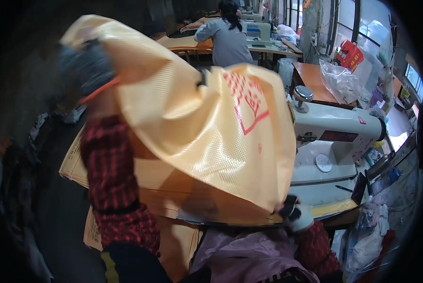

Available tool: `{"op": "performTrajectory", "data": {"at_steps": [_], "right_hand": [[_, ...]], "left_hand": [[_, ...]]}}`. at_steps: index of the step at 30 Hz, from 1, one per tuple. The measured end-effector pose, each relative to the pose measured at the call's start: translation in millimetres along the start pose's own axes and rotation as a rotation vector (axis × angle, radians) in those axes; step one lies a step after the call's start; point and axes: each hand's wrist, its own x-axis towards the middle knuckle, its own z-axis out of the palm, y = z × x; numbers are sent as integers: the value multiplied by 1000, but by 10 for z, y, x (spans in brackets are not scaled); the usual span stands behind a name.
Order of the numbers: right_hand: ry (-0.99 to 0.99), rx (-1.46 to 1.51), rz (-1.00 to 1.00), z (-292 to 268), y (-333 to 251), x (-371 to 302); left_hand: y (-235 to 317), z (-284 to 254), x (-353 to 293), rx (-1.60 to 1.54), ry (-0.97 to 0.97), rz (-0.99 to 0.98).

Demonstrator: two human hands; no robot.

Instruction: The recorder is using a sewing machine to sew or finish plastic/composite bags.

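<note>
A large tan woven sack (183, 118) with red print is stretched in the air before me, its surface creased and shiny. My left hand (88, 66), in a dark grey glove and blurred, is raised high and closed on the sack's far left end. At the lower right corner, the fingers of my right hand (294, 213) pinch the edge; that hand wears a white and black covering. The sack hides part of the white sewing machine (334, 127) to its right. Beneath it lies a stack of similar tan sacks (150, 181).
More tan sacks (183, 245) hang or lie below, near my lap. A co-worker (225, 37) in grey sits at another machine farther back. To the right stands a brown table (310, 82) with clear plastic bags (341, 82). Plastic bags (367, 231) hang beside the machine table.
</note>
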Motion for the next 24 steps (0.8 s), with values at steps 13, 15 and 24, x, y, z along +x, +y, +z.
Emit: {"op": "performTrajectory", "data": {"at_steps": [13, 15, 24], "right_hand": [[-310, 379, -193, 1935, -30, 240], [-807, 121, -56, 1743, -771, 144], [243, 476, 318, 949, 436, 254]], "left_hand": [[-707, -1777, -3837, -1209, -732, -2059], [-1438, -2280, -4328, -741, -1531, -680], [-2185, -3343, -4541, -1266, -819, -2077]]}}
